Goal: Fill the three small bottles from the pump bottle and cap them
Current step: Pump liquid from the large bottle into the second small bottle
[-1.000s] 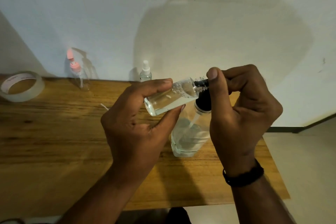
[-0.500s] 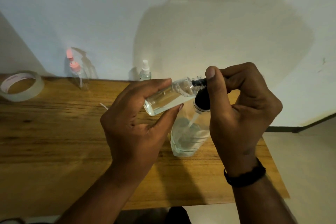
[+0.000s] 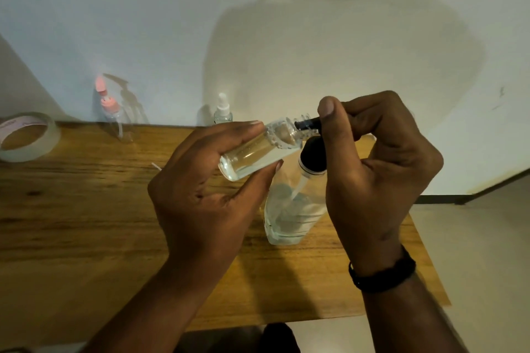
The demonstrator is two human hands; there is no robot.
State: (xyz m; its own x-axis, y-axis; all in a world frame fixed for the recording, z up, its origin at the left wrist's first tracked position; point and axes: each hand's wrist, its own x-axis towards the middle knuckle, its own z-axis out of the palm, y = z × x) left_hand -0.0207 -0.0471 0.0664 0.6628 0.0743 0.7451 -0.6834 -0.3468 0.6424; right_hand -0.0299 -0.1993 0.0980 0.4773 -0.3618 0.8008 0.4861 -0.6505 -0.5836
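Note:
My left hand (image 3: 200, 198) grips a small clear bottle (image 3: 258, 152), tilted with its open neck up to the right; it holds clear liquid. The black nozzle of the pump bottle (image 3: 292, 209) sits in that neck. My right hand (image 3: 378, 169) is curled round the black pump head, thumb up beside the nozzle. The pump bottle stands on the wooden table (image 3: 86, 209), holding some liquid. A small bottle with a pink flip cap (image 3: 114, 114) and one with a white spray top (image 3: 223, 112) stand at the table's back edge by the wall.
A roll of clear tape (image 3: 27, 137) lies at the far left of the table. A thin white sliver (image 3: 156, 165) lies left of my left hand. The table's right edge drops to a pale floor (image 3: 473, 238).
The small bottle has tilted a little more and its neck has slid further over the nozzle. Both hands stay almost where they were.

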